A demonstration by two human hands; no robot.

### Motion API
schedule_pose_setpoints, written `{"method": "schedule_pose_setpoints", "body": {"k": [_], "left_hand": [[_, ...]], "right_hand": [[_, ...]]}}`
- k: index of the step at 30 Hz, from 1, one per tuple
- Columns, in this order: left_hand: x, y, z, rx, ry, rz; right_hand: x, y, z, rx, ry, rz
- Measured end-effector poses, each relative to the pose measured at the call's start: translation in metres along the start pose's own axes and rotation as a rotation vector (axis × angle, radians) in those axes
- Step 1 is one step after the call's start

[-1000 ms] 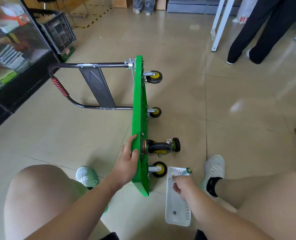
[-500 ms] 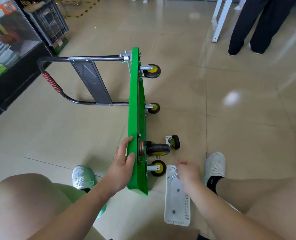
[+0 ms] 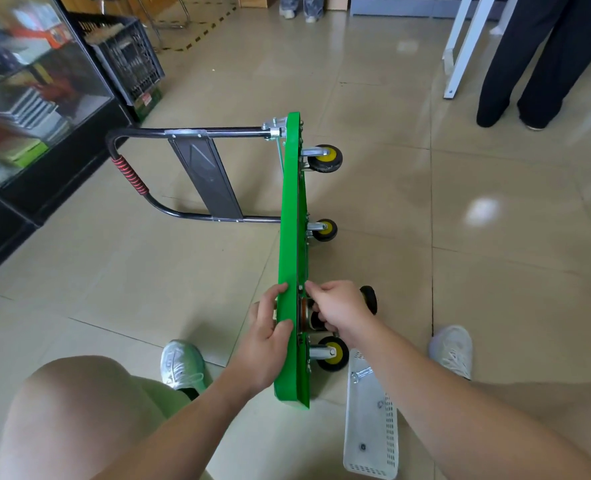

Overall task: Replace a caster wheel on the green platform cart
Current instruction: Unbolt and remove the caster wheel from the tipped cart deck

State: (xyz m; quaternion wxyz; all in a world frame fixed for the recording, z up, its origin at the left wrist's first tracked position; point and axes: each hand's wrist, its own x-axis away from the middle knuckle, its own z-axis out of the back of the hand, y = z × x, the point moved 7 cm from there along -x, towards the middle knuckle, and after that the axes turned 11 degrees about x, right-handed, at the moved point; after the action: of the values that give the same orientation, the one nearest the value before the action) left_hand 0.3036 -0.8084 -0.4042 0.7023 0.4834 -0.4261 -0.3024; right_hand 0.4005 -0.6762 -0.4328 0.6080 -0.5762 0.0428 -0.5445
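The green platform cart (image 3: 288, 258) stands on one long edge on the tiled floor (image 3: 494, 271), with the deck facing left and the underside facing right. Its black handle (image 3: 197, 133) extends to the left from the far end of the deck.

Three mounted casters project from the underside:
- one at the far end (image 3: 325, 159)
- one near mid-length (image 3: 323, 230)
- one at the near end (image 3: 332, 355)

A fourth unit, the caster wheel (image 3: 316, 320), sits against the underside between the mid-length and near-end casters. Whether it is fastened cannot be told.

Hands:
- The left hand (image 3: 268, 341) grasps the cart's upper edge near the near end, fingers on the deck face, thumb over the edge.
- The right hand (image 3: 342, 310) is curled around the caster wheel and covers most of it.

A loose caster (image 3: 369, 299) lies on the floor just beyond the right hand, partly hidden by it.

A white perforated tray (image 3: 389, 427) lies on the floor just beside the cart's near end, on the underside side. A wrench (image 3: 361, 374) rests at the tray's far end; small fasteners (image 3: 380, 404) lie further along it, too small to identify.

A black crate (image 3: 127, 64) stands at the far left, and a bystander's dark trouser legs (image 3: 546, 64) are at the far right
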Motion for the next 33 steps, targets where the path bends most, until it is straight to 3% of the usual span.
{"method": "schedule_pose_setpoints", "body": {"k": [6, 11, 15, 20, 23, 28, 33], "left_hand": [[-0.008, 0.007, -0.002, 0.005, 0.046, -0.004], [-0.011, 0.008, -0.004, 0.023, 0.057, 0.011], [-0.011, 0.009, -0.005, 0.026, 0.052, 0.01], [-0.01, 0.009, -0.004, 0.028, 0.063, -0.007], [-0.01, 0.008, -0.004, 0.029, 0.058, -0.007], [-0.01, 0.007, -0.004, 0.023, 0.053, -0.005], [-0.011, 0.007, -0.005, 0.025, 0.056, -0.021]], "right_hand": [[-0.012, -0.014, -0.002, 0.19, -0.09, -0.071], [-0.011, -0.025, 0.0, 0.21, -0.118, 0.049], [-0.012, -0.024, -0.001, 0.101, -0.119, 0.029], [-0.012, -0.023, 0.0, 0.154, -0.087, 0.121], [-0.014, -0.02, -0.001, 0.039, -0.111, 0.083], [-0.015, -0.019, -0.001, 0.099, -0.087, 0.107], [-0.016, -0.018, -0.003, 0.004, -0.127, 0.073]]}}
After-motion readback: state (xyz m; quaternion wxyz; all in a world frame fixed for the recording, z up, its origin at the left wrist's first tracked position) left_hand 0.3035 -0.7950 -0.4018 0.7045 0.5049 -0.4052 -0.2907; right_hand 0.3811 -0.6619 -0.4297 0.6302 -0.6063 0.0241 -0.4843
